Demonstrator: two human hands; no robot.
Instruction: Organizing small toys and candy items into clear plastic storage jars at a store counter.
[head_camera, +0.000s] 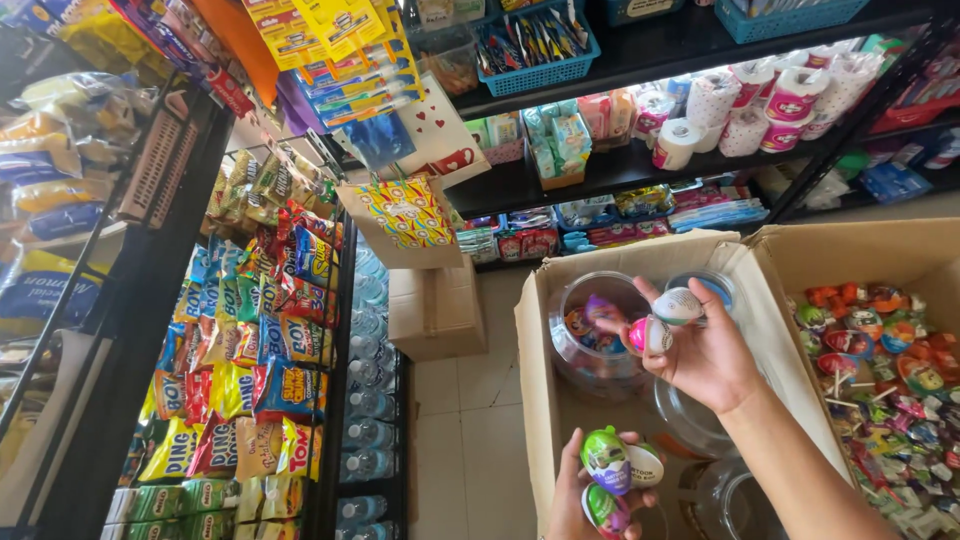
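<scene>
Two egg-shaped wrapped sweets (665, 318), one white and one pink, sit in the fingertips of the right hand (700, 350), their long axes lying roughly crosswise, blunt ends toward the clear plastic jar (598, 335). The hand pinches them closed just beside the jar's open mouth, inside the near cardboard box (535, 400), toward its far left corner. The jar lies tilted with a few wrapped eggs already in it. At the box's near edge the left hand (590, 495) cups three more eggs (615, 475), green, white and purple, long axes mostly upright, fingers curled around them. More clear jars (720, 490) crowd the box floor. To the right a second cardboard box (850, 250) holds loose wrapped candy (880, 370). Left stands a snack rack (250, 380)
</scene>
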